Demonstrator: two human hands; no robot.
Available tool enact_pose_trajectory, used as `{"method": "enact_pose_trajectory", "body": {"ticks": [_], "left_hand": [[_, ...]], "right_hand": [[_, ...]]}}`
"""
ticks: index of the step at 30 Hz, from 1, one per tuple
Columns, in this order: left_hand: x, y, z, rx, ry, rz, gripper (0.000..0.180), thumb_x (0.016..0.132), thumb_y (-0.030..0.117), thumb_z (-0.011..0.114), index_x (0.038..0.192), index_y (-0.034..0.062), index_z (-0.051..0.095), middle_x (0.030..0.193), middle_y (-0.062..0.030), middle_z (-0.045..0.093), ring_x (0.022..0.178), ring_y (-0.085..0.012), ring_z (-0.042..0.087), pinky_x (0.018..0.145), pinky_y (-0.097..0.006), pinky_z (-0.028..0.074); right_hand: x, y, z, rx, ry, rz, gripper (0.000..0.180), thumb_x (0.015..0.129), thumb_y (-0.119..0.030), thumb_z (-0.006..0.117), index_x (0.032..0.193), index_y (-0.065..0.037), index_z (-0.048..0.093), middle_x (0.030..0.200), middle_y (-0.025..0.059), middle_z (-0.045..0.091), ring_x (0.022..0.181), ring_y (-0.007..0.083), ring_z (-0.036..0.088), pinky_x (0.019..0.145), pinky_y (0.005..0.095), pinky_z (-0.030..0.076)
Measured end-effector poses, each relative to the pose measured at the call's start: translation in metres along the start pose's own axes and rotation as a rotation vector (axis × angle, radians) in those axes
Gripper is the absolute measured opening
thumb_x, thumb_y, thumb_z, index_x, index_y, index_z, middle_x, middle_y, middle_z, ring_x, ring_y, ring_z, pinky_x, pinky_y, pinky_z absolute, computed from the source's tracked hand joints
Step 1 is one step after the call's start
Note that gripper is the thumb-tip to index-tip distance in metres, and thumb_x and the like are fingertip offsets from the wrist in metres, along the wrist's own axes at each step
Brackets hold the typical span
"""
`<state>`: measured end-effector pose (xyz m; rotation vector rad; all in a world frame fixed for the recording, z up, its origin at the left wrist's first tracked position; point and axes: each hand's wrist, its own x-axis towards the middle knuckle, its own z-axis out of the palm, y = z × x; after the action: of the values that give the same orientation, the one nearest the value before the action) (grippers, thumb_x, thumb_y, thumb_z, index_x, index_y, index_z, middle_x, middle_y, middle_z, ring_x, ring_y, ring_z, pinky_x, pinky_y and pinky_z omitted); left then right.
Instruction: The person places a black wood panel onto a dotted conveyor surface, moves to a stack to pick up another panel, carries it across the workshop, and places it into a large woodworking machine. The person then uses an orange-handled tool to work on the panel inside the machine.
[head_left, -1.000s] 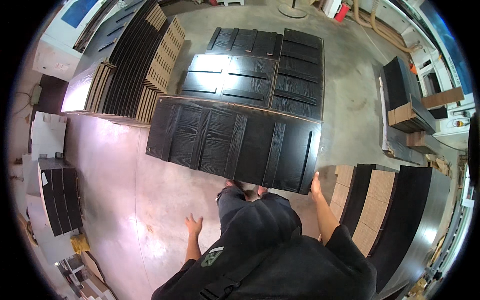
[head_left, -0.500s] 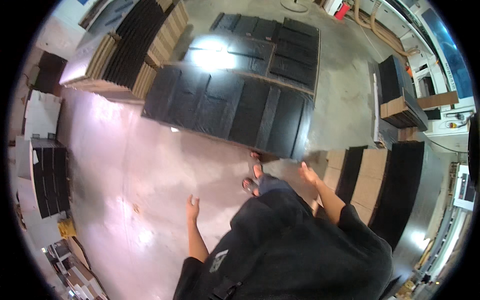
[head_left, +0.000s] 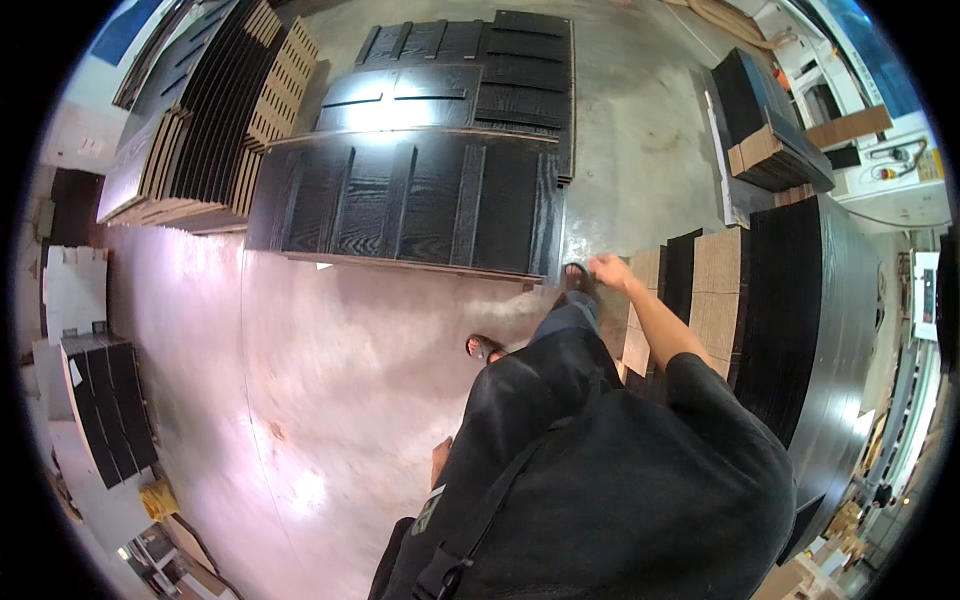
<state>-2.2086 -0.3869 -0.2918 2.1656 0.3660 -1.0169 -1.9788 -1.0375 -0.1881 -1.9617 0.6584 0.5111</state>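
Note:
My right hand (head_left: 612,271) is held out ahead of me, its fingers loosely curled in with nothing showing in them. It is just right of my sandaled foot and near the right front corner of a low stack of black wood-grain panels (head_left: 430,205). The hand appears apart from the panels. Low by my left side hangs my left hand (head_left: 441,458), mostly hidden behind my dark clothing, so its fingers do not show. Raised strips run across the black panels, and a bright light reflects off those farther back.
Upright black boards with brown edges (head_left: 718,285) stand close on my right. Another stack of ridged panels (head_left: 215,125) is at the far left. Black boards (head_left: 105,405) lean at the left, by a yellow item (head_left: 158,498). White machinery (head_left: 915,195) lines the far right.
I have stepped forward and the panel stack now appears farther left. My left hand has dropped back beside my body. My right hand has gone from spread fingers to curled ones.

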Motion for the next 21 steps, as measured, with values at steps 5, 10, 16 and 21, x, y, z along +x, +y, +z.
{"method": "enact_pose_trajectory", "body": {"ticks": [5,10,16,21], "left_hand": [[0.067,0.088,0.007,-0.335,-0.05,-0.22,0.059,0.099,0.05,0.058,0.134,0.0028,0.06,0.121,-0.0174,0.07,0.103,-0.0315,0.066,0.088,-0.048,0.052],[0.094,0.279,0.03,-0.768,-0.02,-0.271,0.08,0.101,0.058,0.051,0.157,0.0042,0.033,0.154,-0.0183,0.049,0.139,-0.0309,0.05,0.108,-0.052,0.045],[0.108,0.455,0.098,-1.133,-0.093,-0.229,0.099,0.096,0.077,0.041,0.165,0.0103,0.017,0.17,-0.0113,0.021,0.157,-0.0286,0.018,0.122,-0.055,0.023],[0.132,0.519,0.112,-1.34,0.046,-0.198,0.093,0.09,0.078,0.055,0.157,0.0167,0.036,0.157,-0.0043,0.043,0.143,-0.025,0.038,0.117,-0.051,0.028]], "right_hand": [[0.116,-0.025,-0.063,-0.114,0.14,-0.234,0.051,0.102,-0.043,0.057,0.121,0.003,0.069,0.109,0.0213,0.075,0.099,0.0279,0.07,0.091,0.0419,0.053],[0.232,-0.103,-0.109,-0.01,0.177,-0.404,0.051,0.1,-0.046,0.05,0.112,-0.001,0.07,0.111,0.0251,0.071,0.109,0.0411,0.067,0.092,0.0472,0.052],[0.339,-0.178,-0.108,-0.195,-0.234,-0.29,0.082,0.104,-0.063,0.035,0.145,0.006,0.051,0.153,0.0238,0.049,0.145,0.0399,0.043,0.12,0.045,0.034],[0.357,-0.188,-0.09,-0.224,-0.637,-0.17,0.088,0.102,-0.07,0.029,0.15,0.003,0.045,0.158,0.0223,0.041,0.149,0.0392,0.035,0.122,0.0482,0.03]]}}
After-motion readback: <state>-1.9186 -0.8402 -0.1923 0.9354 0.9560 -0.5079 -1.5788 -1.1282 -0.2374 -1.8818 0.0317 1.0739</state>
